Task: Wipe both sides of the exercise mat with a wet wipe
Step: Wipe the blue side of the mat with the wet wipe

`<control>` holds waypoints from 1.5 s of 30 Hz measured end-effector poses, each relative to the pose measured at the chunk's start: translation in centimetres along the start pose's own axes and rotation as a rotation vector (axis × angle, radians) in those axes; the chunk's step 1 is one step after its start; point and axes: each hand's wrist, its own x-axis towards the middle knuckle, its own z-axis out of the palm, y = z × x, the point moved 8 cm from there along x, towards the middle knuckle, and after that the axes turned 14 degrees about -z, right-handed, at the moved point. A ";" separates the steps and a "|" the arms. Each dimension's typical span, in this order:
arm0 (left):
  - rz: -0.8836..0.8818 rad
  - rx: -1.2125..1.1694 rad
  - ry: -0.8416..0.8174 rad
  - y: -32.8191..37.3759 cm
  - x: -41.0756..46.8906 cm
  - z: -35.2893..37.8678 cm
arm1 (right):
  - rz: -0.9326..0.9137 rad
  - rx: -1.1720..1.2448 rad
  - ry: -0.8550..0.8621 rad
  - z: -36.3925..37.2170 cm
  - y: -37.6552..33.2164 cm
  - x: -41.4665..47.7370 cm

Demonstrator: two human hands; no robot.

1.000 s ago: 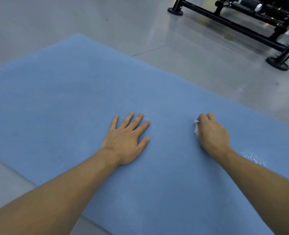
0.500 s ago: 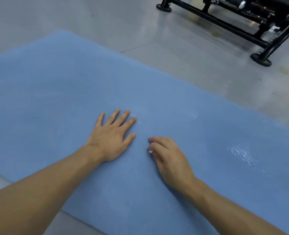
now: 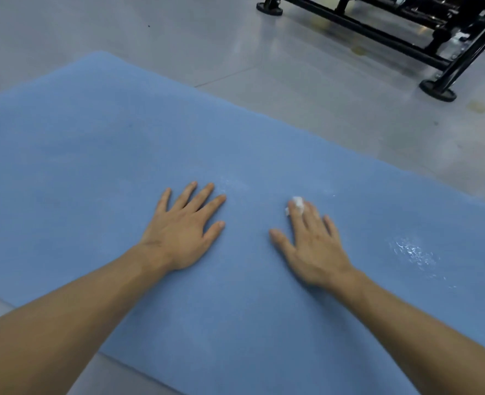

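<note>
A blue exercise mat [image 3: 93,155] lies flat on the grey floor and fills most of the view. My left hand [image 3: 182,228] rests palm down on it with fingers spread, holding nothing. My right hand [image 3: 311,240] lies flat on the mat to the right, fingers stretched forward. A small white wet wipe [image 3: 296,204] is pressed under its fingertips, and only a crumpled bit shows past them. A wet, shiny patch [image 3: 412,252] glistens on the mat to the right of that hand.
A black metal frame of exercise equipment [image 3: 400,32] stands on the floor at the top right, one round foot [image 3: 437,92] close to the mat's far edge. Grey floor [image 3: 178,32] surrounds the mat, with a strip showing at the bottom left.
My right hand swept left toward my left hand with the wipe, then slid back right and forward, its fingers now stretched flat. My left hand stayed planted on the mat.
</note>
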 end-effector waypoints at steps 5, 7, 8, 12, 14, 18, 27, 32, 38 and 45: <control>0.004 -0.007 0.010 0.2 0.1 0.1 | 0.180 0.026 0.038 -0.5 5.0 4.3; 0.005 0.000 0.007 0.2 0.1 0.1 | 0.132 0.051 0.036 -0.6 4.3 4.6; 0.005 0.004 0.004 0.2 0.1 0.2 | 0.077 0.052 0.021 -0.7 3.6 4.3; -0.001 0.010 -0.007 0.2 0.2 0.2 | -0.243 0.037 -0.060 -0.4 -1.7 0.3; -0.005 -0.006 -0.027 0.2 0.2 0.1 | -0.356 0.022 -0.083 -0.1 -3.7 -2.6; 0.009 0.003 -0.063 1.1 -0.9 0.2 | -0.454 0.035 -0.103 0.1 -4.8 -7.8; 0.002 -0.005 -0.053 3.2 -1.6 0.5 | 0.178 -0.070 0.038 -1.5 11.3 -9.6; -0.016 -0.019 -0.044 5.3 -0.9 1.1 | 0.344 0.075 0.041 -1.7 14.7 -4.2; -0.005 0.015 -0.022 6.3 -0.8 1.2 | -0.085 0.126 -0.057 -1.3 4.4 -0.4; -0.035 -0.022 -0.090 7.0 -1.9 1.3 | -0.384 0.085 -0.016 0.1 -4.2 -8.5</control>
